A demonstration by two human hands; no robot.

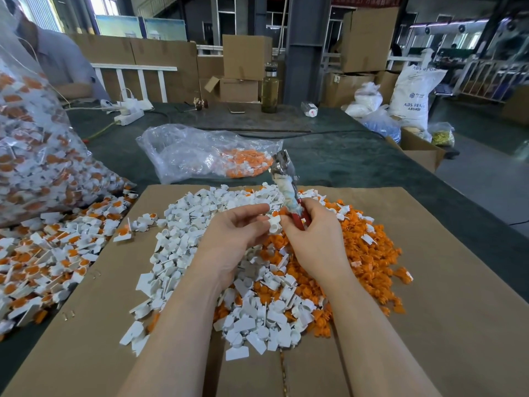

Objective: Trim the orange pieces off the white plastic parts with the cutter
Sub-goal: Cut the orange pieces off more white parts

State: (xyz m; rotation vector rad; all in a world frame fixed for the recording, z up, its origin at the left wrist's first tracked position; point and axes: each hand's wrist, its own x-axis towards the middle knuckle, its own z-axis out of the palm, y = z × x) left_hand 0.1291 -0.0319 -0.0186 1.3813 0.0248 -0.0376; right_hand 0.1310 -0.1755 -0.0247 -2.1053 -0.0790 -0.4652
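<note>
Above two heaps, left hand (232, 239) pinching one white part (274, 224), right hand (312, 239) gripping one cutter (286, 179).

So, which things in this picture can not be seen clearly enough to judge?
All in the head view:
- White part in the left hand: fingers of both hands cover much of it, so any orange left on it cannot be told.
- Cutter: its blades point away and wrapping covers its middle; open or closed is unclear. The right hand hides most of its red handles.
- Large bag: cut off by the left edge.
</note>
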